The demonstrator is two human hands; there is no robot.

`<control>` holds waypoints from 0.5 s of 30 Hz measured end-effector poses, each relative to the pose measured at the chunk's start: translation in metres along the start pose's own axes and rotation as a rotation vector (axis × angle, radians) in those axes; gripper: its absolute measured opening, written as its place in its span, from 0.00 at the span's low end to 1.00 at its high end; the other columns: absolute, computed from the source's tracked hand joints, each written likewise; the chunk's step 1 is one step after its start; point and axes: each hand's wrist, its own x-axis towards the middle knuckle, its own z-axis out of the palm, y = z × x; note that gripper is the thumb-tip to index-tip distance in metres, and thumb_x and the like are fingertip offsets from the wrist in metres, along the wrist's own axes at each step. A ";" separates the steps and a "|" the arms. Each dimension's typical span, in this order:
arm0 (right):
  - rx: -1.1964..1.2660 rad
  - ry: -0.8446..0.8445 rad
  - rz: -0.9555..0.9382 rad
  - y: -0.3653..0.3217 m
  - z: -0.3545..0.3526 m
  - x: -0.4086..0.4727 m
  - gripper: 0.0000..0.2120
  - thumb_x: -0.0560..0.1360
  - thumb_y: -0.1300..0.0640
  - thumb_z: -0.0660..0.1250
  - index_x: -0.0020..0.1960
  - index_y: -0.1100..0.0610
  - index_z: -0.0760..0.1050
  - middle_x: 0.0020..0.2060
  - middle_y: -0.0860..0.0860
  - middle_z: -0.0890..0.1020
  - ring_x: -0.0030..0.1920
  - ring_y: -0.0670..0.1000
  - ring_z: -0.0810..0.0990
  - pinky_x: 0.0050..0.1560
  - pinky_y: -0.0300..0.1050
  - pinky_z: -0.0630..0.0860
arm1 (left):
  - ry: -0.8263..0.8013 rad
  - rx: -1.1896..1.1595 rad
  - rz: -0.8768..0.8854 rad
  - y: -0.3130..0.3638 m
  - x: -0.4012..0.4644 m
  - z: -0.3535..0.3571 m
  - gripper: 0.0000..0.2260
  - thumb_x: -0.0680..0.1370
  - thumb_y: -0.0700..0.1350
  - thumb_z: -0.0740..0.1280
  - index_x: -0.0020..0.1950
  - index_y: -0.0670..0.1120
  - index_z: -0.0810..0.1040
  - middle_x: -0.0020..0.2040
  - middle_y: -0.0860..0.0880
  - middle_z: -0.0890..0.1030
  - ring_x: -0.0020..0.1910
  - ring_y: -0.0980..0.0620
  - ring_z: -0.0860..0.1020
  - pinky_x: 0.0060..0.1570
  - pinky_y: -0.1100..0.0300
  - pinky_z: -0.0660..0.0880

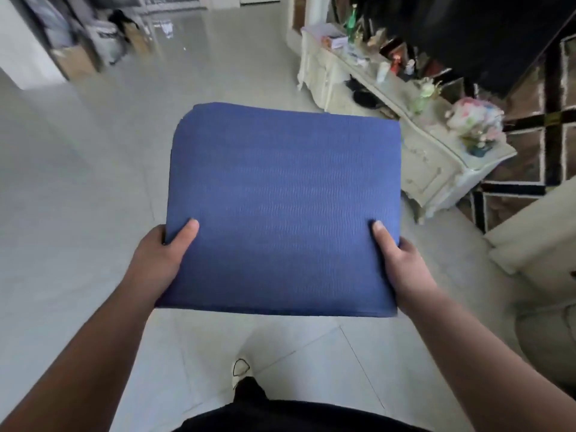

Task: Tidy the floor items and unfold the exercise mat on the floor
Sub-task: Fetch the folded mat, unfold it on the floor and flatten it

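Pale glossy floor tiles (78, 232) are filling the room, reflecting window light at the far end. Nearest the camera, a dark-clothed leg and a white slipper (240, 369) are standing on the tiles directly below the held load.

Above that, both bare hands are carrying the folded blue exercise mat (283, 207) in the air, roughly level, well clear of the floor. It is still folded into a thick, squarish pad with a wavy ribbed top face and rounded far corners. The left hand (162, 254) is clamping the near left corner, thumb pressing down on the top face while the other fingers are going underneath, out of sight. The right hand (402, 257) is mirroring it at the near right corner, thumb on top, fingers hidden below. Both grips are closed firmly on the mat.

To the right, a cream sideboard (430, 163) is running along a dark patterned wall, its top crowded with small items: a bunch of pastel flowers (473, 120) at the near end, then bottles and little ornaments too blurred to identify. At the far left, a white bag (106, 39) and cardboard boxes (74, 62) are sitting on the floor; whatever is inside them is not visible.
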 end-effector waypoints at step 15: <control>-0.161 -0.358 0.029 -0.094 0.267 0.101 0.32 0.68 0.22 0.62 0.56 0.45 0.82 0.47 0.40 0.88 0.45 0.43 0.87 0.48 0.46 0.79 | 0.194 -0.092 -0.215 -0.079 0.137 -0.156 0.42 0.66 0.79 0.58 0.61 0.45 0.78 0.53 0.48 0.83 0.51 0.45 0.81 0.52 0.45 0.77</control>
